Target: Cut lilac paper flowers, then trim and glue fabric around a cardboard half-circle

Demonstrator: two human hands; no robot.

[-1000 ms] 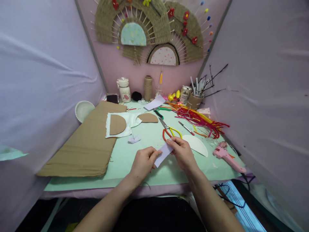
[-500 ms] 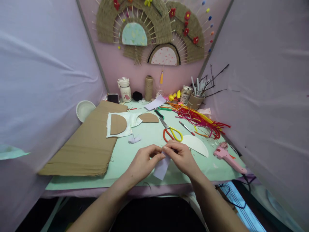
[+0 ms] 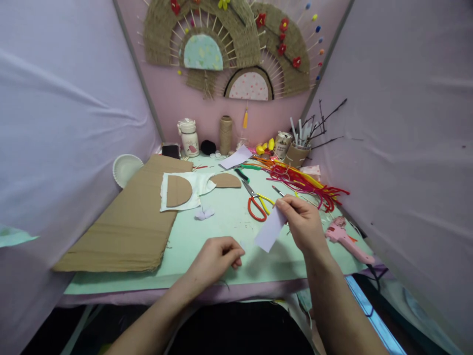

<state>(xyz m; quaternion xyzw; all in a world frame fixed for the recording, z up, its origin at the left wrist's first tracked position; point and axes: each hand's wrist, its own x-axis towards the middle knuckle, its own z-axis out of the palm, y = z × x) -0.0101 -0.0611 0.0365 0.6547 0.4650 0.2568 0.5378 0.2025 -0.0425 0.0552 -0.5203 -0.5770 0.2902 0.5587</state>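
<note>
My right hand (image 3: 303, 223) pinches a lilac paper strip (image 3: 270, 230) by its upper end. The strip hangs down to the left, above the table. My left hand (image 3: 220, 255) is apart from it, lower and to the left, with thumb and fingers closed together; whether something small is between them I cannot make out. Beyond the strip lie scissors (image 3: 255, 203) with one red and one yellow handle. A small crumpled lilac paper piece (image 3: 204, 214) rests left of the scissors. A pen (image 3: 278, 191) is partly hidden behind my right hand.
Left lies a large cardboard sheet (image 3: 121, 227); near it, a cardboard half-circle (image 3: 179, 191) on white cloth. Right are a pink glue gun (image 3: 349, 239) and red and yellow pipe cleaners (image 3: 303, 180). A thermos (image 3: 189, 138), twine spool (image 3: 225, 135) and pot of twigs (image 3: 297, 154) stand behind.
My hands, together on the paper strip before, have separated. My right hand has moved right and up with the strip, now covering the white half-circle; my left has moved slightly down.
</note>
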